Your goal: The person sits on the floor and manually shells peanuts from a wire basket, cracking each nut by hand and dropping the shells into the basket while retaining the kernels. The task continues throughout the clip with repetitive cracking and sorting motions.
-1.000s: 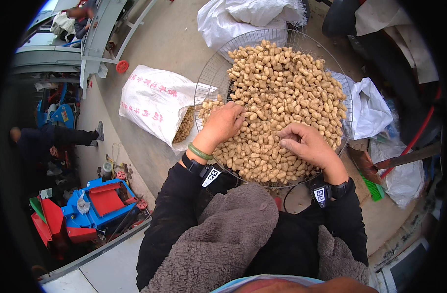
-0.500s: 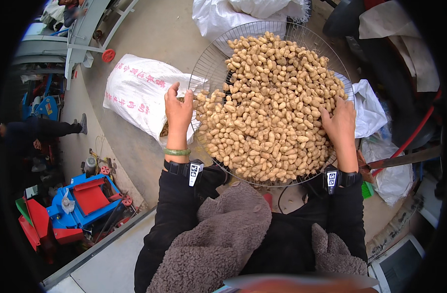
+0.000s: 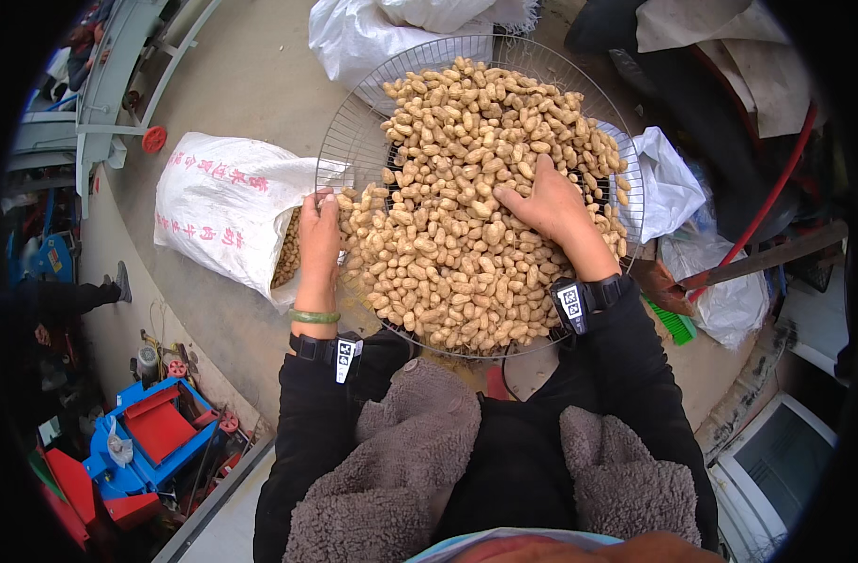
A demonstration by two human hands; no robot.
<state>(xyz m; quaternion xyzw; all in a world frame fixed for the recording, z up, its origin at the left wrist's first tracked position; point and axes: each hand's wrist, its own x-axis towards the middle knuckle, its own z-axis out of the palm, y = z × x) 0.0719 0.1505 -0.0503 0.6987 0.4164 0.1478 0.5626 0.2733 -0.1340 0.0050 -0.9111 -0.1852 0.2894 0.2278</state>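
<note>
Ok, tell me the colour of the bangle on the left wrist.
The bangle is green, best seen in the head view.

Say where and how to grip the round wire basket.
The round wire basket is probably best held by its left and right edges, coming from both sides: it is wide, in-shell peanuts heap its middle, and edges show bare wire.

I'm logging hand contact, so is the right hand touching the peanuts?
Touching. The head view shows the right hand down among the peanuts, its thumb lying against them with no gap visible.
</note>
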